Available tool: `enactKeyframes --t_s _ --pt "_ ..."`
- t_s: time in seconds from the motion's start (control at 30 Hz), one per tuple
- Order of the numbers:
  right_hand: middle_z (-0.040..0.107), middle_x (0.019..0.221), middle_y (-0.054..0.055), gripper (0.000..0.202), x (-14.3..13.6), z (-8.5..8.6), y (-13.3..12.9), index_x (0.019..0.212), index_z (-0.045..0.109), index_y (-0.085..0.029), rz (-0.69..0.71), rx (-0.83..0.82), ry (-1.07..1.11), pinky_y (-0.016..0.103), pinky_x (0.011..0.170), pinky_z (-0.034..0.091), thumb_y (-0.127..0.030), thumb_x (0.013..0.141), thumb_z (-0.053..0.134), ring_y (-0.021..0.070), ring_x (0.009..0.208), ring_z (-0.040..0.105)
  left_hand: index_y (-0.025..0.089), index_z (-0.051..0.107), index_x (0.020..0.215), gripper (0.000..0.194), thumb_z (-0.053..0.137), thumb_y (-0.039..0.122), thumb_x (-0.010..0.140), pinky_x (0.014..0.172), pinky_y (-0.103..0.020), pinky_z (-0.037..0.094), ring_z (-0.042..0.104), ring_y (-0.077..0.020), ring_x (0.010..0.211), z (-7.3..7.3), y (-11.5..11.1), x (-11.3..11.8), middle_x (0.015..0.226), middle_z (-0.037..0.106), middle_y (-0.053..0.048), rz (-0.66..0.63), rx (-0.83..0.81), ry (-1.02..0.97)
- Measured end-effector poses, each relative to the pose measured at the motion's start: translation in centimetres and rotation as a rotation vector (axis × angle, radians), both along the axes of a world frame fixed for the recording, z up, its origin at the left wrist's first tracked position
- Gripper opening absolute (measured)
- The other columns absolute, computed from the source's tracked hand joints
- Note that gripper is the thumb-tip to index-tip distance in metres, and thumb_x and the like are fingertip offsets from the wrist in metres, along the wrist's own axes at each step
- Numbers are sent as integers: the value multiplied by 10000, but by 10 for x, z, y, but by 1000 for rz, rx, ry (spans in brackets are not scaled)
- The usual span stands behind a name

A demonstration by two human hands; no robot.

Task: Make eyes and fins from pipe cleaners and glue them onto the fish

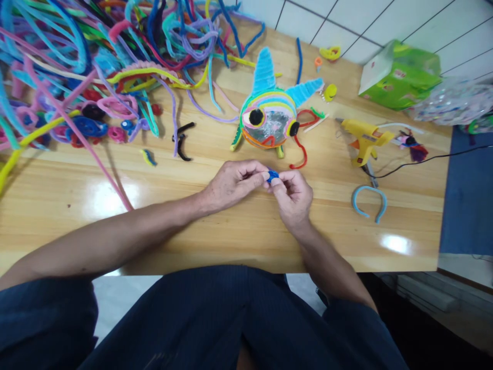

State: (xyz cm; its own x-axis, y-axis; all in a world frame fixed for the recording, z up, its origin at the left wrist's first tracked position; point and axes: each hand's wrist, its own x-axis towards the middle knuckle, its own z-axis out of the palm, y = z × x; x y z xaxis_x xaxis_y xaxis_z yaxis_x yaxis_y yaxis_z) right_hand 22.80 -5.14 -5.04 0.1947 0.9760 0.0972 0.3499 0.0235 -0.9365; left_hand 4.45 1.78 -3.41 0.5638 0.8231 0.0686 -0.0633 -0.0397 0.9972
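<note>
Between my two hands is a small coiled piece of blue pipe cleaner [273, 176]. My left hand [236, 184] pinches it from one side with thumb and forefinger. From the other side my right hand [293, 195] grips it, fingers curled. Just beyond the hands stands a colourful pipe-cleaner animal figure [268, 123] with pointed light-blue ears, black-and-yellow eyes and a silvery face. A red pipe cleaner [300, 154] curls beside it on the table. The fingers cover part of the blue piece.
A tangled heap of pipe cleaners [115, 61] fills the table's far left. To the right lie a yellow glue gun [365, 139] with a cord, and a light-blue bent pipe cleaner [370, 189]. A green tissue pack [404, 74] and a clear plastic bag [454, 97] stand back right.
</note>
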Motion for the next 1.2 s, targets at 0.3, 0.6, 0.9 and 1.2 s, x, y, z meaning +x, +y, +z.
enactKeyframes --t_s 0.3,0.6,0.9,1.2 --pt "712 770 -16 165 2 0 -1 904 643 -257 -10 -1 -3 333 704 570 -385 1002 680 152 671 645 160 772 916 246 670 346 1040 688 -228 542 714 -132 759 0 0 0 859 817 -54 -13 -6 -1" --pt "750 790 -13 166 1 -1 0 920 644 -247 10 10 34 324 710 567 -383 1006 681 152 693 686 152 769 929 247 670 347 1043 705 -216 546 724 -126 765 -4 0 1 866 821 -51 -5 5 -17" --pt "742 795 -13 118 3 -3 -1 941 659 -252 1 50 29 325 697 572 -343 1008 693 157 691 684 148 767 934 187 645 246 1036 748 -217 551 731 -118 791 -4 -1 1 891 827 -46 1 14 -35" --pt "705 763 -23 100 2 -5 -1 913 656 -257 -32 69 -36 315 664 581 -311 984 700 148 662 653 146 764 914 199 656 268 1029 705 -210 536 727 -121 784 -3 -1 1 872 822 -48 -7 -6 -17"
